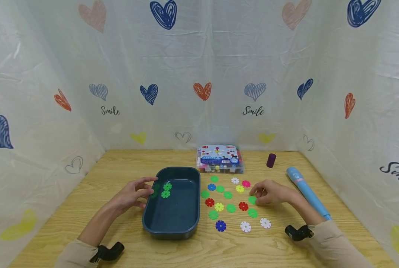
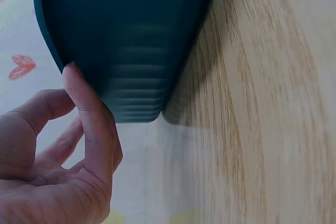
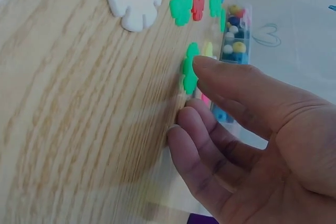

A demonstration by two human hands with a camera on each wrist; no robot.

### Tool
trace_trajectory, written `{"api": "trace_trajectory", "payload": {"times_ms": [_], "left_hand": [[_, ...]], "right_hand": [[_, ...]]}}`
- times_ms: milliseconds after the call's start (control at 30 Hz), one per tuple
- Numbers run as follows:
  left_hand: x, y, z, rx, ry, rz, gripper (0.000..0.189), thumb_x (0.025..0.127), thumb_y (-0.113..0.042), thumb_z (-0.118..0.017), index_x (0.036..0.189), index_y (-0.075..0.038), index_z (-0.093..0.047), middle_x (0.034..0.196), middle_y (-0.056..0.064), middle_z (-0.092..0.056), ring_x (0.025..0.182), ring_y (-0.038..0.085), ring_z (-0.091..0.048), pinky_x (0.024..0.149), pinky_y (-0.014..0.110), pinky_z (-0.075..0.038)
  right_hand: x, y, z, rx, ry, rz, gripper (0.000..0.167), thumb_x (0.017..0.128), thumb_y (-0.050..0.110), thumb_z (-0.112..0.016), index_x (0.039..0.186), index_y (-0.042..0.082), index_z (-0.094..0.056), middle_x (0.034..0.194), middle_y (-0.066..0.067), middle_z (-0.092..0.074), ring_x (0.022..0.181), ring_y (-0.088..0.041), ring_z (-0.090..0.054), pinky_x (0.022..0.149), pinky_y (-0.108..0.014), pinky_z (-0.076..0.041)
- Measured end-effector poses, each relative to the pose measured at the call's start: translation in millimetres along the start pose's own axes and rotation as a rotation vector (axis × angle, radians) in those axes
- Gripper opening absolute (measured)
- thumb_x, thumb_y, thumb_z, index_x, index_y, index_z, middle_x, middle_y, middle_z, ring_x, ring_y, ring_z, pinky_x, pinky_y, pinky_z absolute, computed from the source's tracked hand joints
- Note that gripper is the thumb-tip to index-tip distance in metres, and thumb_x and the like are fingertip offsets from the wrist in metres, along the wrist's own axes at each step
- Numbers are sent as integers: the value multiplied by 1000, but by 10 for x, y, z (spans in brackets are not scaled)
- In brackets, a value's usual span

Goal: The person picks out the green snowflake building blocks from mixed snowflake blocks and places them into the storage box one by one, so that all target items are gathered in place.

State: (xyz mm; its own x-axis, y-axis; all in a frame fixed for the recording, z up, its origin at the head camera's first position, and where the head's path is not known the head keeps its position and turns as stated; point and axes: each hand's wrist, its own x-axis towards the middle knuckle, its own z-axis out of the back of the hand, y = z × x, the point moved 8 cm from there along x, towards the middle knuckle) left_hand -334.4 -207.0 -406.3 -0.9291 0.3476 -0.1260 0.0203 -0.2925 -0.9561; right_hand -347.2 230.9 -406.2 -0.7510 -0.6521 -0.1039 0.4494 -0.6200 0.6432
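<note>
Nearest on the bench (image 1: 239, 251), a dark blue disc (image 1: 221, 226) and two white discs (image 1: 245, 226) lie loose, outside the teal tray (image 1: 177, 216) to their left. A little farther, green discs (image 1: 213, 214) are scattered among red discs (image 1: 209, 202) and yellow discs (image 1: 219, 206); I count eight greens out on the wood. The right grip (image 1: 270, 191) is at one of these, thumb and bent fingers a little apart about it; I see nothing held, and cannot tell whether the skin touches that disc. The left grip (image 1: 134, 193) is loosely spread, fingertips at the tray's side rim, with hold of no disc. Inside the tray lies a pair of green discs (image 1: 166, 194), close together, so of the greens in sight a small share is in and most are left out; I would judge that an early stage. Farther still, a lighter blue disc (image 1: 211, 187) and a pink disc (image 1: 246, 184) are also outside the tray, and beyond them sits a clear box (image 1: 220, 160) of coloured parts
</note>
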Motion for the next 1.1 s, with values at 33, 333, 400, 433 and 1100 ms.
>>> {"api": "trace_trajectory", "payload": {"times_ms": [33,333,400,433,1100], "left_hand": [[0,2,0,-1,2,-1,60,96,-22,-63,149,-8,-38,105,8,-53,95,25,-61,62,30,-57],[-6,19,3,-1,-5,8,59,96,-22,-63,149,-8,-38,105,8,-53,97,25,-62,62,30,-58],[-8,20,3,2,-5,6,60,96,-23,-63,149,-8,-38,105,8,-53,99,25,-62,63,30,-58],[-8,21,4,2,-5,6,60,96,-23,-63,149,-8,-38,106,9,-53,99,25,-62,63,30,-58],[9,32,7,-2,-12,8,60,95,-23,-65,148,-10,-40,109,10,-54,94,22,-61,62,30,-57]], "right_hand": [[2,-1,-6,6,-1,6,27,87,8,-71,111,-5,-67,84,-7,-63,69,-8,-53,60,-19,-46],[39,-53,-41,22,-17,7,26,85,9,-74,107,-4,-66,82,-6,-60,65,-7,-49,56,-19,-43],[46,-71,-39,19,-19,-5,25,85,8,-74,106,-3,-66,82,-5,-60,66,-7,-50,57,-19,-44],[49,-77,-37,17,-20,-11,24,85,9,-74,105,-3,-66,82,-5,-60,66,-7,-50,58,-19,-44],[65,-135,-39,53,-33,-47,25,83,10,-76,100,-1,-62,84,-7,-58,73,-9,-51,63,-20,-46]]}}
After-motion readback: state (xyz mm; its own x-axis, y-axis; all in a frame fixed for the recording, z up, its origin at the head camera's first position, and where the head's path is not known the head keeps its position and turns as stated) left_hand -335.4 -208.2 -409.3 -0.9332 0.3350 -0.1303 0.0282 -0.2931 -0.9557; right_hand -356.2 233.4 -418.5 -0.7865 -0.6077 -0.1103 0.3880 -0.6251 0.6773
